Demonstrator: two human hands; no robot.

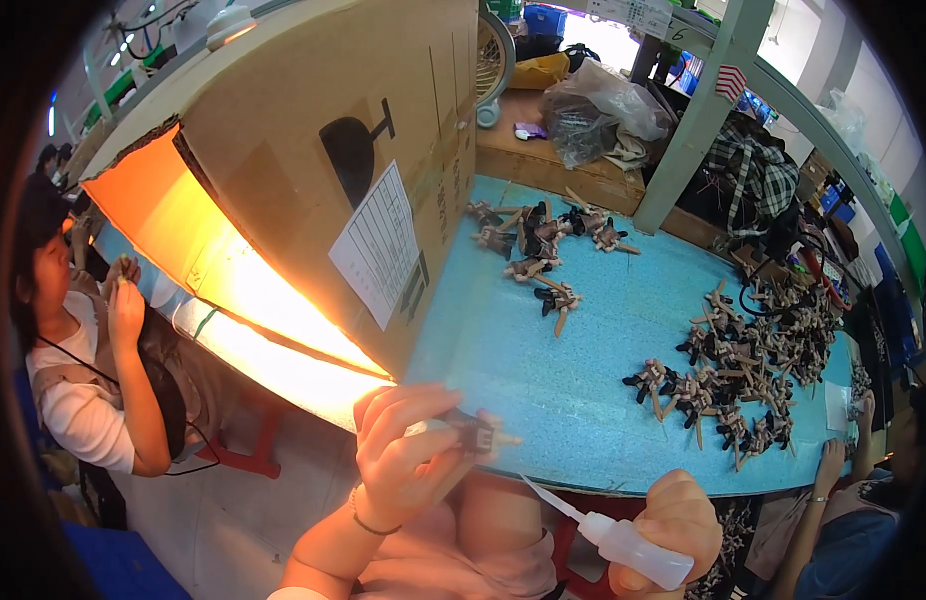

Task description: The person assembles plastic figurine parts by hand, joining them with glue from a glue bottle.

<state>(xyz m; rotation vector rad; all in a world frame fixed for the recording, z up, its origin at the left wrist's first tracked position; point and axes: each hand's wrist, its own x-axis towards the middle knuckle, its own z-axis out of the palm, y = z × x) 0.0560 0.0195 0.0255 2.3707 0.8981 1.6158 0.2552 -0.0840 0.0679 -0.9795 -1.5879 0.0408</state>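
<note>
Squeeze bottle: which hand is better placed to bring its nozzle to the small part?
Right. The right hand already holds the squeeze bottle, nozzle aimed toward the small part, which the left hand pinches.

A blue worktop (pixel 583 340) carries a large cardboard box (pixel 313 150) at its left edge, glowing orange inside. Green posts (pixel 698 120) rise behind; pale floor (pixel 233 520) below.

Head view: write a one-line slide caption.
Left hand holds a small dark-and-tan part, right hand grips a squeeze bottle, above a blue table strewn with similar parts.
</note>
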